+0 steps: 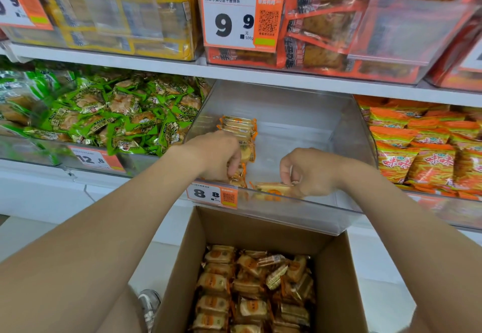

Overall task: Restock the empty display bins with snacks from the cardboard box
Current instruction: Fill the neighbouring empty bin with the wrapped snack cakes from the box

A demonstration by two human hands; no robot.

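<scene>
Head view. Item: clear display bin (300, 214), centre of frame on the middle shelf, price label 8.8 (211, 194) on its front wall. Contents: a short row of orange-edged snack packets (238, 126) against its left wall; the floor behind is mostly bare. Left hand (216, 155), centre-left, grip curled round the near end of that row. Right hand (310, 171), centre-right, grip narrow, pinching one flat packet (273, 188) just behind the front wall. Cardboard box (336, 280), lower centre below the bin, open, holding many loose packets of the same kind (250, 293). Neighbours: green packets (117, 113) in the bin at left, orange bags (422, 150) at right. Upper shelf: yellow packs (117, 11), red-orange packs (326, 19), price label 9.9 (238, 17).
</scene>
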